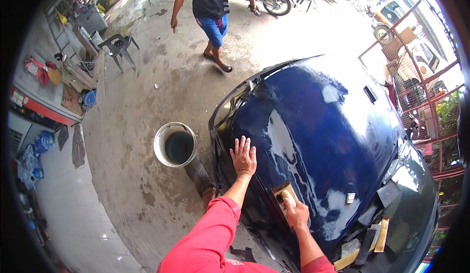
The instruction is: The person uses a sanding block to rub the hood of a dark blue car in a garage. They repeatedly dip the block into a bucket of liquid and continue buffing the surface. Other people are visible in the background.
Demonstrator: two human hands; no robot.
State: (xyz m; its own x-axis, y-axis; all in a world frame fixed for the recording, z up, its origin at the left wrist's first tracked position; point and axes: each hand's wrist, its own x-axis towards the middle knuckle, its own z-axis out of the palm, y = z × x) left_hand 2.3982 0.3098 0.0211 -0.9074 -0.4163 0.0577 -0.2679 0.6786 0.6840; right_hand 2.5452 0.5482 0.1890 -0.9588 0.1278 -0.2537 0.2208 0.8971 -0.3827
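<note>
My left hand (244, 156) lies flat with its fingers spread on the left edge of a dark blue car hood (323, 141). To its lower right, my right hand (296, 213) is closed on a sanding block (283, 190) faced with tan sandpaper, which rests on the hood. Light grey filler patches and whitish wet streaks (281, 136) mark the paint around it. A small pale block (350, 198) sits on the hood farther right. Spare sanding blocks and strips (382, 234) lie at the base of the windshield.
A white bucket (159, 145) of dark water stands on the concrete floor left of the car. Ahead, a person in blue shorts (215, 25) is walking. A dark plastic chair (119, 47) stands at far left, and a red metal fence (431, 111) runs along the right.
</note>
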